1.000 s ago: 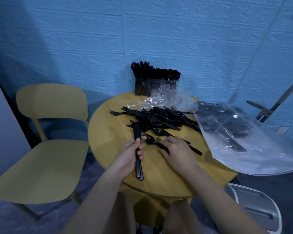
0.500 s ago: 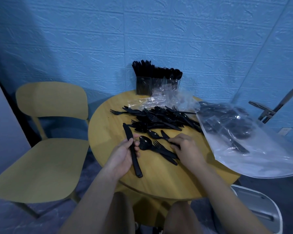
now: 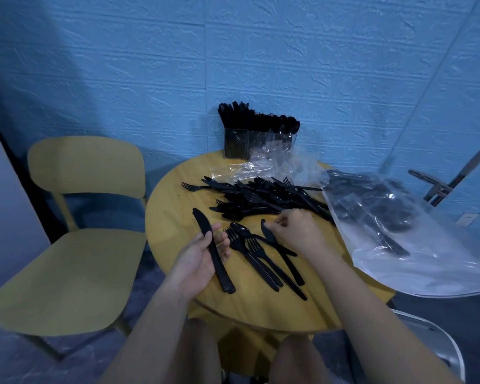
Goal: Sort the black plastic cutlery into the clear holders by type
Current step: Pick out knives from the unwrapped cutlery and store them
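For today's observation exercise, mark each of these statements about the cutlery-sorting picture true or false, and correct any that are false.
1. The left hand holds black knives. True.
2. The clear holders at the back of the table stand empty. False: they are packed with black cutlery.
3. The right hand pinches a knife near its blade tip. True.
4. The loose pile of cutlery lies on the yellow chair. False: it lies on the round table; the chair seat carries none.
5. A clear plastic bag with more cutlery inside lies to the person's right. True.
6. Both hands rest flat on the table. False: each holds cutlery.
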A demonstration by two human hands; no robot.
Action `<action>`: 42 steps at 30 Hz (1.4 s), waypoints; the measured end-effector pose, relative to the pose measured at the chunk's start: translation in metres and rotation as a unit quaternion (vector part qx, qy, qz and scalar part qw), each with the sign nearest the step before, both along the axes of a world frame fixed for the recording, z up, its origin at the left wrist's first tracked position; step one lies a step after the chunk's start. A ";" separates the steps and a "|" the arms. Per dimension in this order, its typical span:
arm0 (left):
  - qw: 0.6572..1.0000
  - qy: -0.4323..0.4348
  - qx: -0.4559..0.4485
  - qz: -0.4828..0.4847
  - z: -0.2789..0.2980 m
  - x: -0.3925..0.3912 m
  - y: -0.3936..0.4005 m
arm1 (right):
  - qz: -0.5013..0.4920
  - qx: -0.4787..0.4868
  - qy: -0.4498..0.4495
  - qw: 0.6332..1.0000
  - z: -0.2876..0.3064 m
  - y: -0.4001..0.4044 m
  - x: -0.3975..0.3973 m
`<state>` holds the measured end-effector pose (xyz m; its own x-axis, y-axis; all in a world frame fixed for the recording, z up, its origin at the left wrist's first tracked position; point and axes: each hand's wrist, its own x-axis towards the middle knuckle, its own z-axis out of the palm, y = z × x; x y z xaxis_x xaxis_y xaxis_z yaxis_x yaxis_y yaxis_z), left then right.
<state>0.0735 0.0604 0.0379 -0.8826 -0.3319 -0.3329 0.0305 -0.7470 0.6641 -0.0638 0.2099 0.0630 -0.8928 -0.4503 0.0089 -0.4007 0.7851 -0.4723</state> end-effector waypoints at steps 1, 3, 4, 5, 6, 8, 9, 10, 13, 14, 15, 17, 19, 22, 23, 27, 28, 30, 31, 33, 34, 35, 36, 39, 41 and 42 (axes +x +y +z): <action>1.000 0.001 0.000 -0.002 0.000 0.000 0.001 | 0.009 0.038 -0.002 0.999 0.003 -0.009 -0.001; 1.000 0.003 0.001 -0.004 0.000 -0.001 0.002 | 0.022 0.121 -0.005 0.992 0.008 -0.023 -0.001; 1.000 0.004 0.003 -0.004 0.000 -0.001 0.003 | 0.024 0.150 -0.010 0.988 0.010 -0.028 -0.001; 1.000 0.003 0.004 -0.005 -0.001 -0.001 0.003 | 0.024 0.169 -0.011 0.985 0.012 -0.031 0.000; 1.000 0.003 0.005 -0.006 -0.001 0.000 0.003 | 0.023 0.184 -0.006 0.983 0.012 -0.034 0.001; 1.000 0.005 0.008 -0.011 -0.001 0.000 0.004 | 0.023 0.205 0.012 0.978 0.013 -0.036 0.003; 1.000 0.008 0.009 -0.013 -0.001 0.000 0.004 | 0.025 0.209 0.014 0.977 0.014 -0.036 0.004; 1.000 0.010 0.010 -0.015 0.000 -0.001 0.005 | 0.027 0.212 0.005 0.977 0.016 -0.036 0.004; 1.000 0.018 0.016 -0.015 0.003 -0.001 0.007 | 0.024 0.198 -0.060 0.978 0.019 -0.034 -0.001; 1.000 0.020 0.016 -0.017 0.004 -0.001 0.008 | 0.022 0.185 -0.075 0.980 0.018 -0.034 -0.004; 0.999 0.022 0.016 -0.019 0.004 0.000 0.008 | 0.022 0.173 -0.086 0.981 0.017 -0.033 -0.006; 0.999 0.023 0.015 -0.023 0.005 0.001 0.007 | 0.017 0.141 -0.093 0.986 0.015 -0.030 -0.011; 0.999 0.022 0.014 -0.025 0.005 0.001 0.007 | 0.001 0.087 -0.081 0.993 0.015 -0.025 -0.013; 0.999 0.022 0.014 -0.026 0.006 0.001 0.007 | -0.004 -0.006 -0.024 1.000 0.027 -0.017 -0.014; 0.999 0.022 0.013 -0.026 0.006 0.001 0.007 | 0.003 -0.028 -0.004 1.000 0.033 -0.014 -0.014; 0.999 0.024 0.008 -0.026 0.006 0.000 0.007 | 0.051 -0.094 0.044 0.993 0.057 -0.010 -0.012; 0.999 0.026 0.007 -0.027 0.007 -0.001 0.007 | 0.067 -0.119 0.037 0.990 0.062 -0.010 -0.012; 0.999 0.029 0.003 -0.029 0.009 -0.003 0.006 | 0.099 -0.180 -0.006 0.979 0.071 -0.013 -0.009; 0.999 0.030 -0.003 -0.032 0.010 -0.004 0.006 | 0.112 -0.213 -0.039 0.970 0.074 -0.016 -0.007; 0.999 0.033 -0.018 -0.039 0.013 -0.006 0.006 | 0.140 -0.260 -0.115 0.949 0.079 -0.027 -0.001; 0.998 0.035 -0.022 -0.043 0.015 -0.008 0.006 | 0.153 -0.267 -0.147 0.940 0.078 -0.036 0.002; 0.998 0.038 -0.024 -0.046 0.016 -0.009 0.006 | 0.163 -0.264 -0.169 0.935 0.076 -0.045 0.006; 0.998 0.042 -0.024 -0.049 0.018 -0.011 0.006 | 0.171 -0.255 -0.178 0.935 0.073 -0.054 0.009; 0.997 0.057 -0.016 -0.052 0.020 -0.013 0.003 | 0.187 -0.200 -0.136 0.952 0.063 -0.075 0.010; 0.997 0.056 -0.021 -0.051 0.020 -0.013 -0.001 | 0.196 -0.169 -0.105 0.960 0.058 -0.085 0.007; 0.997 0.052 -0.029 -0.053 0.019 -0.013 -0.003 | 0.202 -0.157 -0.095 0.962 0.056 -0.089 0.006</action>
